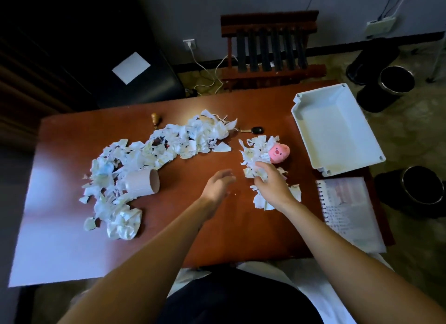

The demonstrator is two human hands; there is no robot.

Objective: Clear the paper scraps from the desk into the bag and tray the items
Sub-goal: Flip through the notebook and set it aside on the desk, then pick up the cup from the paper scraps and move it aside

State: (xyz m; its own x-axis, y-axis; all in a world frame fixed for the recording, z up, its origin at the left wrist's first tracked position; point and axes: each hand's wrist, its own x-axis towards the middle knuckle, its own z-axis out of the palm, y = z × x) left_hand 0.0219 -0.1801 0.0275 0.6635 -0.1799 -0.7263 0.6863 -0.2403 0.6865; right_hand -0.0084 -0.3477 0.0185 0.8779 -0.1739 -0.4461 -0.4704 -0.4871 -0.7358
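Observation:
Torn white paper scraps (154, 152) lie in a long arc over the left and middle of the red-brown desk (60, 140). A smaller patch of scraps (255, 149) sits right of centre. My right hand (271, 181) lies on this patch, its fingers curled over some scraps. My left hand (218, 182) hovers just left of it, fingers relaxed, holding nothing. A pink plush toy (278, 152) touches the small patch. A white cup (142, 183) lies on its side among the left scraps. An empty white tray (313, 140) stands at the right.
A car key (253, 130) and a small wooden stamp (155, 119) lie near the desk's far edge. A spiral notebook (347, 210) rests at the right front corner. Black bins (395, 82) stand on the floor to the right, and a wooden chair (270, 48) behind the desk.

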